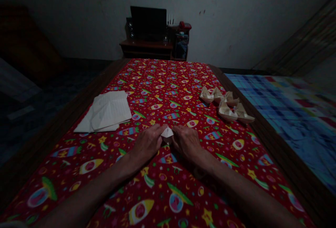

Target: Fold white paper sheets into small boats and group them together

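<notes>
"What have the hands got?"

"A small folded paper [167,132]. The left hand [148,140] grips its nine o'clock side, the right hand [187,140] its three o'clock side, fingers curled in on both. Their undersides are hidden from me."

"Where is it?"

"Over the red cloth [178,175] on the table [274,144]; I can't tell if it touches."

"And around it?"

"Count from the paper. An uneven stack [111,111] sits at ten, nearer the left hand. Folded shapes [227,112] cluster at two, near the table's edge. Beyond them lies a blue checked spread [273,105]. At twelve, by the wall [236,18], a screen [148,23] stands on a cabinet [147,44]; a red phone [185,25], by its look, is just past twelve."

"Anything in the way?"

"Stack and shapes flank the hands, well apart from each other; cloth lies between."

"Any writing?"

"Faint lines cross the stack's top sheet, too dim to read. The screen is dark. The cloth's print is rockets and stars."
</notes>
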Available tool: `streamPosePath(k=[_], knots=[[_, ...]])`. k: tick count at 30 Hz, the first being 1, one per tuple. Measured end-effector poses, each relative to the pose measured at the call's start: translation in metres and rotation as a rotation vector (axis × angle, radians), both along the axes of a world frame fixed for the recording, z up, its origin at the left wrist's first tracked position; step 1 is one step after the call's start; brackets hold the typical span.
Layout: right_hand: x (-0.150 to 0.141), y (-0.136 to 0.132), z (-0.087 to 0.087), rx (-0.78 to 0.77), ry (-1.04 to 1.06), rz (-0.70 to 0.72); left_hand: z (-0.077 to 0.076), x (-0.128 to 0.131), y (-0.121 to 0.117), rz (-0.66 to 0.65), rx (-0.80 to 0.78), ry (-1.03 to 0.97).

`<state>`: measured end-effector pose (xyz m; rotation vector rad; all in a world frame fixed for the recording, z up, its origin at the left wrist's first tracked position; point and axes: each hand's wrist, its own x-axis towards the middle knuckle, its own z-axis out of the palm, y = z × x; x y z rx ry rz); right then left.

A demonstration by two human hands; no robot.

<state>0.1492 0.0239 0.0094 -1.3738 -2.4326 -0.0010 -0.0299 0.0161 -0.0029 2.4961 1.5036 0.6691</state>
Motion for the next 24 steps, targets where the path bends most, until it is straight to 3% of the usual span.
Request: streamPosePath(k=[7, 14, 16, 19, 24], knots=[[0.005, 0.004, -0.005, -0.067, 0.212, 0.034, 0.007, -0.003, 0.002, -0.005, -0.010, -0.015], [-0.001, 0.008, -0.006, -0.270, 0.579, 0.062, 0.011, 0.000, 0.004, 0.023, 0.090, -0.117], [-0.002, 0.007, -0.006, -0.257, 0.529, 0.069, 0.007, -0.001, 0.006, 0.012, 0.081, -0.160], [0.000, 0.005, -0.007, -0.091, 0.284, 0.066, 0.003, -0.003, 0.007, -0.015, 0.050, -0.156], [0.002, 0.005, -0.008, 0.045, -0.036, 0.011, 0.010, -0.002, 0.002, -0.035, 0.023, 0.092]])
